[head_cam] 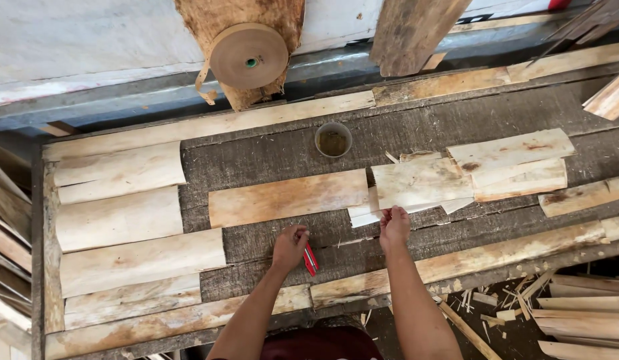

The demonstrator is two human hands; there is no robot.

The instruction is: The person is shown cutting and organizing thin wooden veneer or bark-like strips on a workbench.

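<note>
My left hand [289, 245] grips a small red-handled cutter [311, 259] over the dark workbench [269, 157]. My right hand [393, 225] pinches the near edge of a pale veneer sheet [419, 183] lying at the bench's middle. To the left of that sheet lies a long tan veneer piece [288, 197], touching it end to end. More overlapping veneer sheets [513, 163] extend to the right.
Several veneer sheets [123, 220] lie stacked along the bench's left side. A small cup of brownish liquid [333, 140] stands behind the middle. A roll of brown paper tape [248, 56] hangs on the back wall. Wood scraps [523, 307] litter the floor at lower right.
</note>
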